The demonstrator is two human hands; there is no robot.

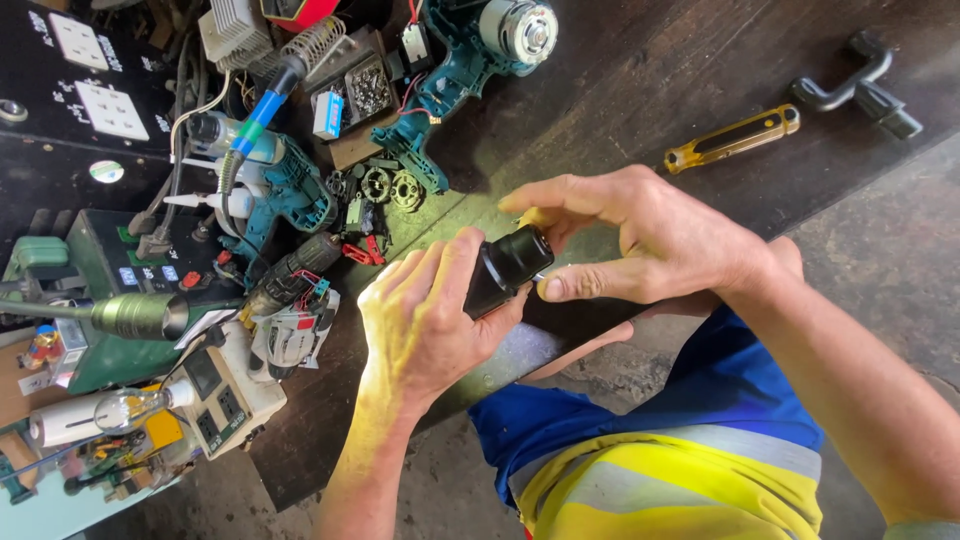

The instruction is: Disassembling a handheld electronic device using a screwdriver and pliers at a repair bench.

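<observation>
My left hand (425,315) grips a black cylindrical drill chuck (505,268) over the near edge of the dark workbench (620,110). My right hand (640,240) pinches a thin metal tool at the chuck's front end; the tool is mostly hidden by the fingers, with a bit of yellow handle showing behind them. Both hands touch the chuck.
Opened teal drill housings (440,90), a motor (520,30), loose gears (390,188) and a tray of screws (368,90) lie at the back. A yellow-handled screwdriver (735,138) and a black handle (855,85) lie to the right. Soldering gear and sockets crowd the left.
</observation>
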